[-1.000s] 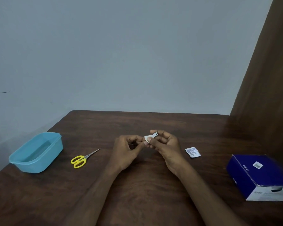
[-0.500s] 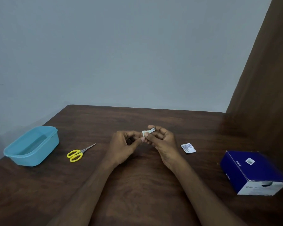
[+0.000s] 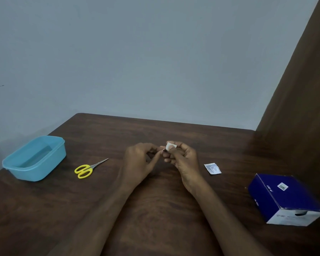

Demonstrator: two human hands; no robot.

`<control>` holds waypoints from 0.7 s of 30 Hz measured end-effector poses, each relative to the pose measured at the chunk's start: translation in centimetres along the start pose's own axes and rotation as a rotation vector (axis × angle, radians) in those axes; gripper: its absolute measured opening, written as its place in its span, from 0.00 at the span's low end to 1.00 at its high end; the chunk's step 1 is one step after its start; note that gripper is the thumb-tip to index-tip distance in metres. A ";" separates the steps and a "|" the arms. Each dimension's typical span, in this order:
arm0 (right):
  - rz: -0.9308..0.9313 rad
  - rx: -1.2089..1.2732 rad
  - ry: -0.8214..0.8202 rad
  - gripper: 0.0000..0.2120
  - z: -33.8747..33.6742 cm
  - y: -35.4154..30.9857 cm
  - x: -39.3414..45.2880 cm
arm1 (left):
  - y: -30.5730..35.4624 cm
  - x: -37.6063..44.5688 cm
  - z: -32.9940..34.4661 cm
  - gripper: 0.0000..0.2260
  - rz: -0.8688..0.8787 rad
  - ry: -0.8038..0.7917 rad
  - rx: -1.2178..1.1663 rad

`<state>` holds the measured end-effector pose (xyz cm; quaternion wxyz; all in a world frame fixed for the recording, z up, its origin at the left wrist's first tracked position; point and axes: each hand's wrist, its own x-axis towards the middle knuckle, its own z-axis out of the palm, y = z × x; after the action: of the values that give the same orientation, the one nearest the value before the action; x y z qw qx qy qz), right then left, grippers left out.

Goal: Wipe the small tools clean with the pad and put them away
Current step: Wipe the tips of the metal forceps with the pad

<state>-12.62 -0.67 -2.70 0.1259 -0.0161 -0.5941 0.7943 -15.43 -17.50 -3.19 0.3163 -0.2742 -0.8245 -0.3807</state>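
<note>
Head view shows two bare hands meeting above the middle of a dark wooden table (image 3: 155,209). The right hand (image 3: 183,159) has its fingers curled, and the thumb and first fingers pinch a small white pad (image 3: 171,145) that is folded over one end of a small metal tool (image 3: 163,149). Only a short thin tip of this tool shows between the two hands; the rest is hidden by the pad and the fingers, so what kind of tool it is cannot be told. The left hand (image 3: 140,161) also has curled fingers, and its fingertips come to the other end of the tool; it seems to pinch it, but the contact is too small to see surely.

To the left of the hands, well apart, yellow scissors (image 3: 87,169) lie flat on the table with blades closed, pointing toward the hands. Farther left, near the table edge, stands a light blue plastic container (image 3: 13,163) without lid. On the right, near the right hand but not touching it, lies a small torn white sachet (image 3: 212,168). Farther right sits a dark blue cardboard box (image 3: 284,196) with a white end face. Nothing lies between the hands and the container except the scissors, a little to the side.
</note>
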 end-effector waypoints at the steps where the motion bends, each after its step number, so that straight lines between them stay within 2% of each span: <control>1: -0.006 -0.007 0.000 0.05 0.0 0.0 0.0 | -0.1 -0.1 0.2 0.04 0.074 0.041 0.095; 3: -0.026 -0.011 0.000 0.08 0.0 -0.1 -0.2 | 0.0 -0.1 0.6 0.06 0.167 0.102 0.187; 7: -0.024 -0.018 0.000 0.13 0.0 -0.6 -0.3 | 0.2 -0.2 0.6 0.04 0.252 0.135 0.203; 16: 0.006 -0.029 -0.014 0.07 0.1 -0.9 -0.5 | 0.7 -0.6 0.1 0.03 0.166 0.103 0.178; 21: -0.027 -0.068 -0.025 0.12 0.0 -0.7 -0.7 | 0.6 -0.6 0.1 0.05 0.151 0.084 0.167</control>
<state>-11.82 -0.60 -2.11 0.1286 -0.0026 -0.6224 0.7721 -14.65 -17.22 -3.41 0.4002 -0.2918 -0.8164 -0.2970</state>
